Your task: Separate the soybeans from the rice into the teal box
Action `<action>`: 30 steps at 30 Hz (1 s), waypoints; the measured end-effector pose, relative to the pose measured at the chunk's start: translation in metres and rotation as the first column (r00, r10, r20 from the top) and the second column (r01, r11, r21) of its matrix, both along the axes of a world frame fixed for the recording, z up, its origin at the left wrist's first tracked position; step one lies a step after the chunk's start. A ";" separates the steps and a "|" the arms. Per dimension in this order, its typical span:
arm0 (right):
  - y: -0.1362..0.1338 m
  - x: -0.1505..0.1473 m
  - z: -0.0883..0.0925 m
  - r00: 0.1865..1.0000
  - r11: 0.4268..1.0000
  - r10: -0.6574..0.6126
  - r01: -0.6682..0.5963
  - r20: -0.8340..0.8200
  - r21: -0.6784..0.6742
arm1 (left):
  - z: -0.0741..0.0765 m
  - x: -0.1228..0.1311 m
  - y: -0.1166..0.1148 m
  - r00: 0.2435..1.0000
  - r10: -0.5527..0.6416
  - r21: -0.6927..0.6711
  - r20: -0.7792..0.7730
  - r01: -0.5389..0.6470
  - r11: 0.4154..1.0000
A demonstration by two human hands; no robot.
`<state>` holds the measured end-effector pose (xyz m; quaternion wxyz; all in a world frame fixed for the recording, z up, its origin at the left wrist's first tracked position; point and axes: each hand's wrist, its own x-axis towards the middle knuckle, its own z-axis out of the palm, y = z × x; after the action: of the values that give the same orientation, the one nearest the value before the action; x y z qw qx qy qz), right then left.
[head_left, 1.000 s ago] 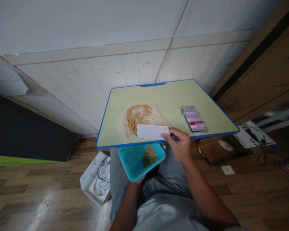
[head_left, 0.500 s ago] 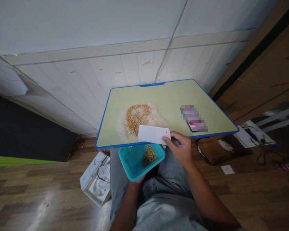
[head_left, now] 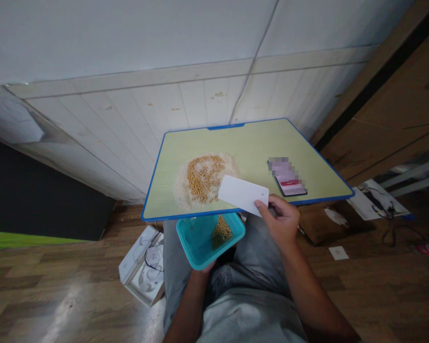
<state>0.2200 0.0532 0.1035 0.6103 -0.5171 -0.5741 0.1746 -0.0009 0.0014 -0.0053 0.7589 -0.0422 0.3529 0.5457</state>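
My right hand pinches a flat white card by its right end, over the front of the table. The card's far end covers the right side of a pile of pale rice-like grains. Round yellow beans lie on top of the grains. Below the table's front edge, my left hand grips a teal plastic tub from underneath; most of its fingers are hidden. Some beans are gathered on the right side inside the tub.
The small table has a pale green top and blue rim. A phone lies at its right. An open white box sits on the floor at left. Large cardboard boxes stand at right, and the wall is behind.
My right hand has drawn the card to the right, off the front of the bean pile, and the card is tilted more. The tub has hardly moved.
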 end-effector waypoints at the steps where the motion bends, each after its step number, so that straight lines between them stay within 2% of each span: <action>1: -0.002 -0.002 0.003 0.999 0.999 0.041 -0.041 0.017 0.000 | 0.004 0.002 0.001 1.000 -0.004 0.001 -0.006 0.004 1.000; 4: -0.005 -0.005 0.011 0.989 0.991 0.132 -0.132 0.071 -0.004 | 0.011 0.005 0.004 1.000 -0.009 -0.028 -0.011 0.009 1.000; 8: -0.006 0.000 0.012 0.979 0.986 0.165 -0.166 0.120 -0.008 | 0.004 0.003 0.004 0.999 -0.021 -0.027 0.033 0.021 0.999; 11: -0.005 0.010 0.007 0.985 0.993 0.120 -0.120 0.124 -0.010 | -0.005 0.000 0.001 1.000 -0.012 -0.017 0.017 0.013 1.000; 16: -0.003 0.025 -0.007 0.998 0.999 -0.039 0.040 0.056 -0.004 | -0.019 -0.006 -0.005 1.000 0.008 -0.083 0.002 -0.008 0.997; 22: -0.001 0.021 -0.011 0.992 0.992 -0.122 0.122 -0.003 0.025 | -0.033 -0.009 -0.003 0.999 0.042 -0.113 0.003 -0.042 0.993; 25: 0.000 0.013 -0.007 0.996 0.995 -0.083 0.082 0.022 0.057 | -0.040 -0.008 -0.001 0.998 0.059 -0.095 0.033 -0.056 0.994; 30: -0.002 0.008 -0.002 0.997 0.998 0.019 -0.023 0.069 0.064 | -0.059 -0.011 -0.002 0.995 0.069 0.041 0.071 -0.072 0.997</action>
<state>0.2279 0.0510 0.1017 0.6050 -0.4967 -0.6053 0.1447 -0.0117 -0.0002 -0.0644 0.7516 -0.0571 0.3126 0.5780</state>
